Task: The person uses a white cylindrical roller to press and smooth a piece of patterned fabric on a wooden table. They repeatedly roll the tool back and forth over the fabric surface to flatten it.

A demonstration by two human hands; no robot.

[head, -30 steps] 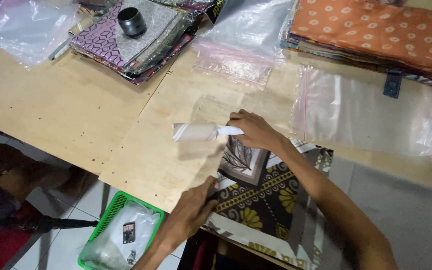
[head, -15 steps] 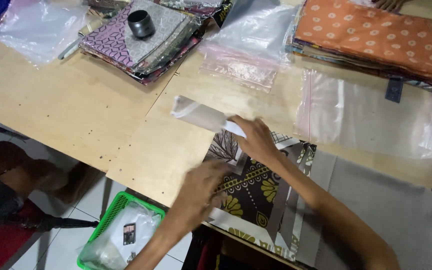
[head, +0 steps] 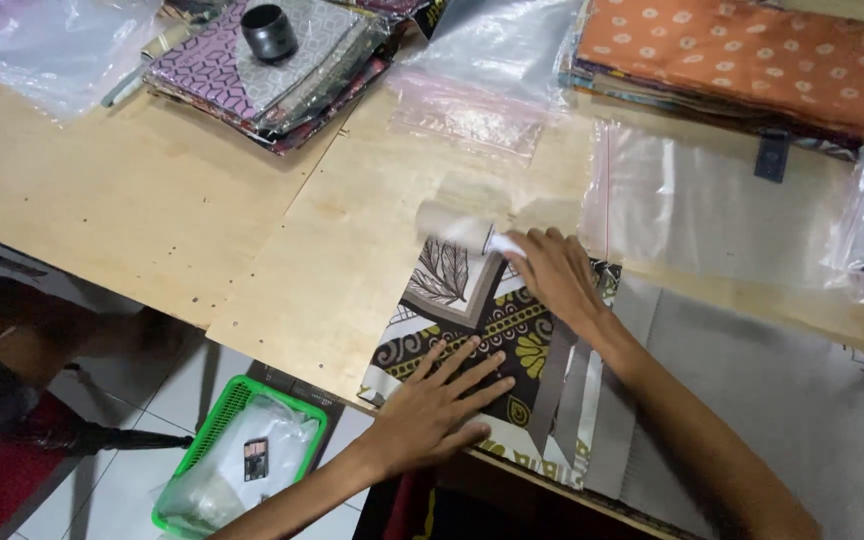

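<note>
- Pressing flat, your left hand [head: 442, 405] lies spread, fingers open, on the near part of the patterned cloth [head: 482, 330], gripping nothing.
- Below the table edge, to your left, a green basket [head: 214, 440] sits on the floor with a plastic bag in it.
- The cloth lies at the near edge of the wooden table [head: 152, 210], just under both hands.
- Your right hand [head: 552, 270] is clenched around the white handle of a lint roller [head: 457, 232]; the roller head is blurred and sits at the cloth's far edge, just left of your fingers.
- Right of that hand, a clear bag [head: 712, 205] lies flat on the table.
- Farther off, a stack of folded cloths [head: 252, 75] carries a small black cylinder [head: 269, 32].
- At the far right, an orange dotted cloth [head: 752, 60] tops another stack.
</note>
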